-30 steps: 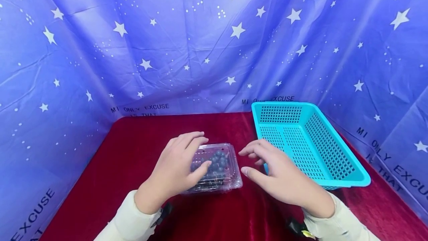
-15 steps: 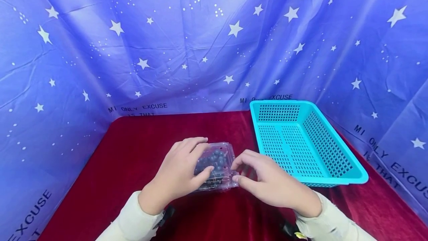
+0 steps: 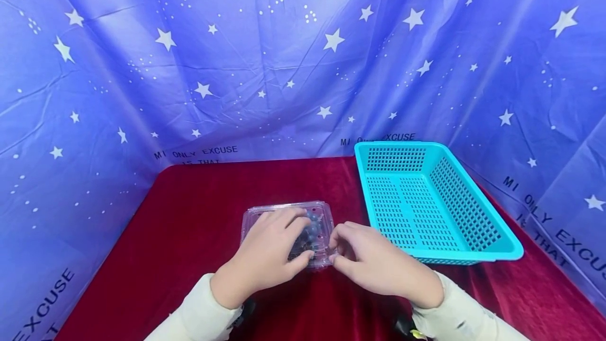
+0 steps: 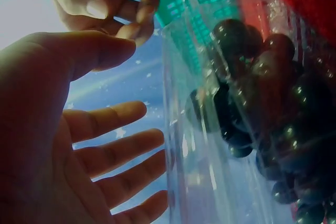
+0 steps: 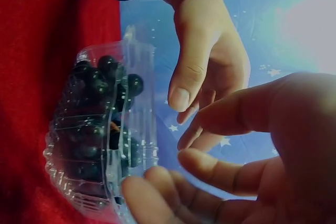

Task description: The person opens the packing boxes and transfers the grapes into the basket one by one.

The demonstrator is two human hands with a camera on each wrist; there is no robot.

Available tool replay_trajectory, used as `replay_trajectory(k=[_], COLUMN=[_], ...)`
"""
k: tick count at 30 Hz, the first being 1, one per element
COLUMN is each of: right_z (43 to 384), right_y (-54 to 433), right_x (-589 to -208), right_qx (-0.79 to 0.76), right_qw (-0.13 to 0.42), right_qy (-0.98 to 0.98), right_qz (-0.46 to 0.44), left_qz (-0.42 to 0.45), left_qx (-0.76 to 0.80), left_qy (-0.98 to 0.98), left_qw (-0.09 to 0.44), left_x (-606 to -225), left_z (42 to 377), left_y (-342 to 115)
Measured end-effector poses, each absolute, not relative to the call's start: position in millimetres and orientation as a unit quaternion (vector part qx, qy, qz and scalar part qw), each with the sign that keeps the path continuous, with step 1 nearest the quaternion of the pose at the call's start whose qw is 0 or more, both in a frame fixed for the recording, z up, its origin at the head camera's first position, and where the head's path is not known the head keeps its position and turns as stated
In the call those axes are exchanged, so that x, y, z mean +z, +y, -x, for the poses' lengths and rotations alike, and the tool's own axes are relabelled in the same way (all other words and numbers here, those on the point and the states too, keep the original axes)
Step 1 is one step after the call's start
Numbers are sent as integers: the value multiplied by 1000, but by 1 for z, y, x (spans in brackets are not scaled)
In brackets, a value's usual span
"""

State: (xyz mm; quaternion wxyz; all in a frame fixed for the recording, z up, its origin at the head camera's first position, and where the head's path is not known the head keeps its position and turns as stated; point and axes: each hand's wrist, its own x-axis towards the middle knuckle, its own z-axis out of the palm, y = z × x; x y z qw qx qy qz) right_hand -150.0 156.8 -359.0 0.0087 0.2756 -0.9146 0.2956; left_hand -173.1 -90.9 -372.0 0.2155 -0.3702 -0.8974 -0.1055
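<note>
A clear plastic clamshell box (image 3: pixel 324 209) of dark round fruit, possibly grapes (image 4: pixel 286 124), sits on the red cloth with its lid over the fruit. Above the lid hovers my left hand (image 3: pixel 270 251), fingers spread and fairly straight in the left wrist view. My right hand (image 3: pixel 374 259) is at the box's right edge, its fingers loosely bent and the thumb apart from them. One fingertip (image 5: pixel 144 198) comes close to the lid rim in the right wrist view; whether it touches, I cannot tell. Neither hand clearly grips the box.
A turquoise perforated basket (image 3: pixel 437 254) stands on the right side of the red-clothed table (image 3: pixel 189 236), just beyond my right hand. Blue star-printed curtains (image 3: pixel 265 67) enclose the back and sides.
My right hand has moved left to the box's right edge, its fingers bending more. The left hand has shifted right over the lid. The box stays in about the same place.
</note>
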Motion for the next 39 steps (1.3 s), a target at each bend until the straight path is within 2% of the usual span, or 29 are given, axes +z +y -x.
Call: replay_trajectory(k=[13,22,29,39], right_z=[146,148,150,154], right_y=[151,148,146,146], right_x=[-373,-380,-387,-392], right_qx=[219,213,217,233], right_qw=[6,22,30,27], right_qy=[-946,-950,-950,-943], right_qz=[-238,-228,-223,-236], left_qz=[387,388,395,392], left_qx=[-94,-91,-79,-64], left_qy=[-894,-897,-891,-894], left_qw=[205,192,209,206], left_x=[-383,-387,-391,-397], left_z=[172,171,171,170], left_y=[-84,-80,-76,-73])
